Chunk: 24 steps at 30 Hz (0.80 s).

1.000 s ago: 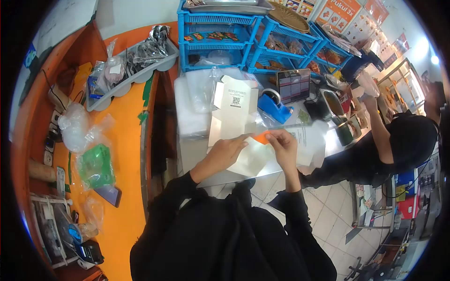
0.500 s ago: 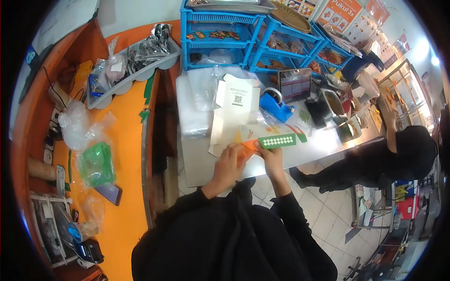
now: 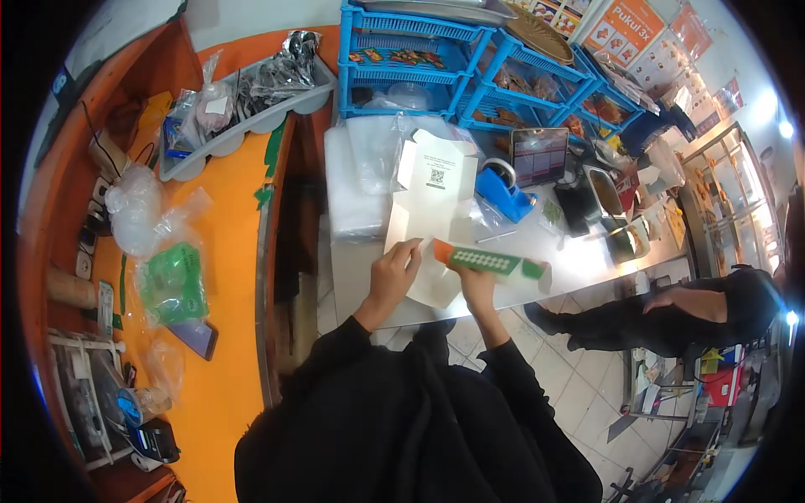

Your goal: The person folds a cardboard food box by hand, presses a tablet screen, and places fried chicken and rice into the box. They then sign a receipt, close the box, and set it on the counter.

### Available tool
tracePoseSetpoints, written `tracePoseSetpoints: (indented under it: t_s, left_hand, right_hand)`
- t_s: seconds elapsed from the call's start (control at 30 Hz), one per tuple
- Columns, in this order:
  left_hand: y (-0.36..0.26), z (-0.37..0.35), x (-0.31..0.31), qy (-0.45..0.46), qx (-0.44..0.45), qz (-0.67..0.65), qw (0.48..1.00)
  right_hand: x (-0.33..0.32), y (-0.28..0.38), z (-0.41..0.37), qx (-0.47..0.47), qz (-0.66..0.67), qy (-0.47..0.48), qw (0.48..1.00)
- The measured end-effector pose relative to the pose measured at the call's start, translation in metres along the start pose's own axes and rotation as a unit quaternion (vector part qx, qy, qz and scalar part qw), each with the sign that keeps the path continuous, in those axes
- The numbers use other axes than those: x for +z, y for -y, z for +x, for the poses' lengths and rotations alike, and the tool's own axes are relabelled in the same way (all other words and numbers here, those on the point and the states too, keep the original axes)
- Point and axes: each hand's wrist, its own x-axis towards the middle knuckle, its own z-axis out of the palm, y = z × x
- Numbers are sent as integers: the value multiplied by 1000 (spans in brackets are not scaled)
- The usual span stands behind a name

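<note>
My right hand (image 3: pixel 478 287) grips a folded green and orange carton (image 3: pixel 485 261) with a white checked pattern, held above the front edge of the metal table (image 3: pixel 360 289). My left hand (image 3: pixel 394 273) is off that carton, beside the lower edge of a flat unfolded white box sheet (image 3: pixel 438 201) bearing a printed code. Its fingers are bent close together, and whether they touch the sheet cannot be made out. Behind the sheet's left side lie clear plastic bags (image 3: pixel 352 189).
Blue tape dispenser (image 3: pixel 506 199) and tablet (image 3: pixel 538 158) stand behind the carton. Blue racks (image 3: pixel 405 75) line the back. On the left are an orange counter (image 3: pixel 226 285), a grey cutlery tray (image 3: pixel 243 115) and a phone (image 3: pixel 198 337). Another person (image 3: pixel 671 310) stands at the right.
My left hand has let go of the carton and moved left. The carton in my right hand has shifted down slightly, uncovering more of the white sheet. The other person's arm has come down.
</note>
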Motion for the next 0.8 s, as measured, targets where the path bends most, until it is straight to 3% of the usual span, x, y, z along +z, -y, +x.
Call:
tracePoseSetpoints:
  t_s: [0.03, 0.1, 0.17, 0.2, 0.3, 0.53, 0.6, 0.8]
  left_hand:
    - [1, 0, 2, 0, -1, 0, 1000]
    - [3, -2, 7, 34, -48, -34, 998]
    - [1, -7, 11, 40, -59, -47, 996]
    - [0, -10, 13, 45, -69, -59, 995]
    - [-2, -16, 17, 24, -92, -77, 992]
    - [-10, -12, 6, 80, -169, -136, 973]
    - [-9, -9, 3, 60, -145, -173, 972]
    - [-17, -3, -9, 123, -176, -297, 930]
  right_hand:
    - [4, -7, -2, -91, -182, -23, 979]
    - [15, -26, -2, -113, -141, -55, 982]
    - [21, -29, -4, -116, -236, -70, 962]
    - [25, -25, -5, -7, -79, -63, 995]
    - [29, -9, -5, 76, 13, -62, 995]
    - [26, -18, -1, 115, 163, -30, 979]
    - [22, -10, -2, 125, 389, 7, 913]
    - [9, 10, -3, 162, 411, 30, 897]
